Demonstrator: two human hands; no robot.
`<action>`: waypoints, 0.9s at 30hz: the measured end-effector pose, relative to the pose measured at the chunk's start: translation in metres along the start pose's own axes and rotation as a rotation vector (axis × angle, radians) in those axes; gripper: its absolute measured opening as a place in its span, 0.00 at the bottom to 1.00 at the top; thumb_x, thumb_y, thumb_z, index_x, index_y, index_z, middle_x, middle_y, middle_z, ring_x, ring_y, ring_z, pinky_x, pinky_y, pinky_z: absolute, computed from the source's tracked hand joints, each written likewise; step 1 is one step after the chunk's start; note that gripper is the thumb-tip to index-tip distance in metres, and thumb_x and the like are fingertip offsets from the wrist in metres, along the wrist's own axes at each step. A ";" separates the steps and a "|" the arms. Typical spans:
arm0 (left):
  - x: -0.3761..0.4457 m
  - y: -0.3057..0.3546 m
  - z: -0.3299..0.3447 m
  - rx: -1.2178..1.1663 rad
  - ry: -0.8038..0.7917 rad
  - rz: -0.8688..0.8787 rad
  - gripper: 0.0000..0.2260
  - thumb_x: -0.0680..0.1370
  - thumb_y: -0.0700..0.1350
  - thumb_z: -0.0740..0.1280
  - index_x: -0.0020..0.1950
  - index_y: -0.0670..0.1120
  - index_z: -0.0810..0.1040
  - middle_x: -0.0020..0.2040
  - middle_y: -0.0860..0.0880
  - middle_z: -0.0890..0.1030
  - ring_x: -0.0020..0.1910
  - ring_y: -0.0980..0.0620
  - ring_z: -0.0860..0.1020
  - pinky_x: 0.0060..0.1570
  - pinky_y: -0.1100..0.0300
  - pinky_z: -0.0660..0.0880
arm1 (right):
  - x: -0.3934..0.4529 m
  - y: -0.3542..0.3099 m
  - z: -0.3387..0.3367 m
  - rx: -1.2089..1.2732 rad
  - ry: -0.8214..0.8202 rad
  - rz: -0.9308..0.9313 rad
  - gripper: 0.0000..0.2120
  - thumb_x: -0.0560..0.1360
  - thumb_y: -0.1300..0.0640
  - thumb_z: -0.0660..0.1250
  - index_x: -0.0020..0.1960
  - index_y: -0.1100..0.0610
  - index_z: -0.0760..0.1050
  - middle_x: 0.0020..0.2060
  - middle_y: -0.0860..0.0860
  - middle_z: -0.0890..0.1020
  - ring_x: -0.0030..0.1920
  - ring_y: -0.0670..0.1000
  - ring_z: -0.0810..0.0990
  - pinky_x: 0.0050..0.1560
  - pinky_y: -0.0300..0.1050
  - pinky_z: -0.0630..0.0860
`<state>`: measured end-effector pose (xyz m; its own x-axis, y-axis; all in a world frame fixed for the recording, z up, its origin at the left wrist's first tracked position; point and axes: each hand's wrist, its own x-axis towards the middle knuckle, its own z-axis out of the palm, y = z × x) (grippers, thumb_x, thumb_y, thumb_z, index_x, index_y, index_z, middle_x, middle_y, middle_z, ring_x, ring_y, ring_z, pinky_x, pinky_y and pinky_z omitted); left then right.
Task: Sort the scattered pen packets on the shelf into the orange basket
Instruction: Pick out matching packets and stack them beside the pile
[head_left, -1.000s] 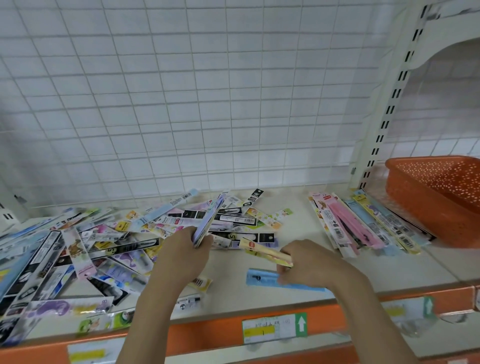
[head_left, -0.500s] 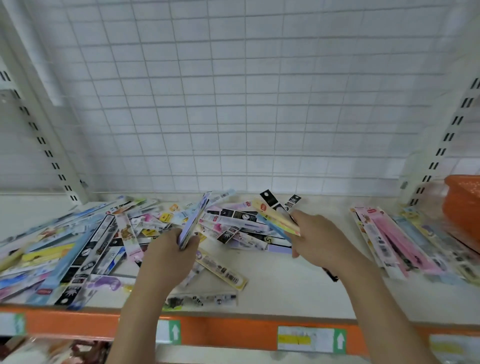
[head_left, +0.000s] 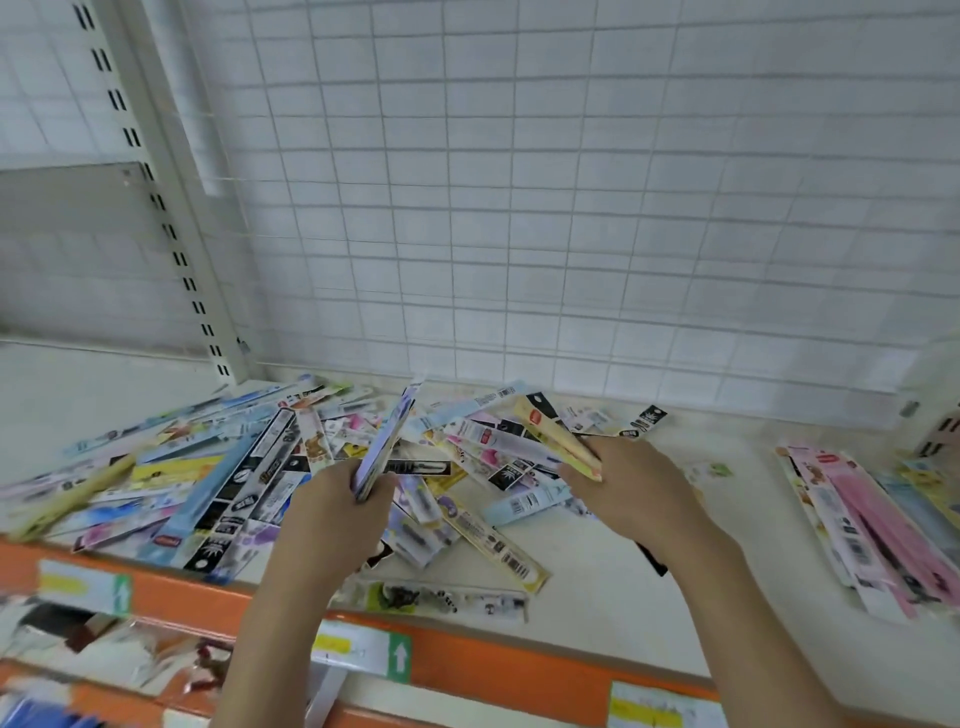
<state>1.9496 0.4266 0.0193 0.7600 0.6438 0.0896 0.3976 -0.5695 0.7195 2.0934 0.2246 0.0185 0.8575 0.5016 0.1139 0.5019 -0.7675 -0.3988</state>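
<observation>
Between the hands: loose pile of pen packets (head_left: 270, 467). Left hand (head_left: 337, 512) grips an upright stack (head_left: 387, 441); right hand (head_left: 631, 486) pinches yellow packets (head_left: 558, 441). Probably light, slick, flexible, so pinch mid-length.

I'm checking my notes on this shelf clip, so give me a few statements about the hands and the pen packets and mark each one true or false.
1. The left hand grips a stack of packets held on edge. True.
2. The right hand is empty. False: it holds a yellow packet pointing up and away.
3. The orange basket sits between the two hands. False: no basket shows in this view.
4. A tidy group with pink packets lies on the shelf to the right of the right hand. True.
5. The scattered pile lies mostly on the left part of the shelf. True.
6. The back of the shelf is solid wood. False: it is a white wire grid.
</observation>
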 end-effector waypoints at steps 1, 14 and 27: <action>0.001 0.000 0.000 0.006 0.000 0.000 0.18 0.79 0.46 0.62 0.32 0.43 0.61 0.26 0.48 0.60 0.26 0.49 0.58 0.29 0.58 0.56 | 0.001 0.002 0.002 -0.005 -0.001 0.013 0.13 0.77 0.45 0.61 0.43 0.54 0.74 0.35 0.49 0.78 0.36 0.53 0.77 0.36 0.45 0.72; 0.019 0.010 0.011 0.014 -0.021 0.044 0.20 0.78 0.46 0.63 0.29 0.45 0.60 0.24 0.48 0.62 0.25 0.49 0.59 0.27 0.59 0.57 | 0.015 0.009 0.033 -0.007 -0.068 0.073 0.14 0.77 0.48 0.60 0.34 0.49 0.64 0.32 0.47 0.73 0.39 0.54 0.77 0.34 0.43 0.68; 0.048 0.005 0.006 0.051 -0.003 0.038 0.20 0.78 0.47 0.62 0.29 0.45 0.61 0.25 0.48 0.63 0.25 0.49 0.61 0.27 0.59 0.58 | 0.046 -0.003 0.005 0.039 0.050 0.058 0.16 0.78 0.55 0.59 0.64 0.54 0.60 0.32 0.48 0.70 0.30 0.50 0.69 0.28 0.43 0.63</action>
<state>1.9913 0.4519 0.0231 0.7766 0.6196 0.1138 0.3939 -0.6185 0.6799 2.1309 0.2519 0.0203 0.8899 0.4357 0.1350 0.4477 -0.7779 -0.4410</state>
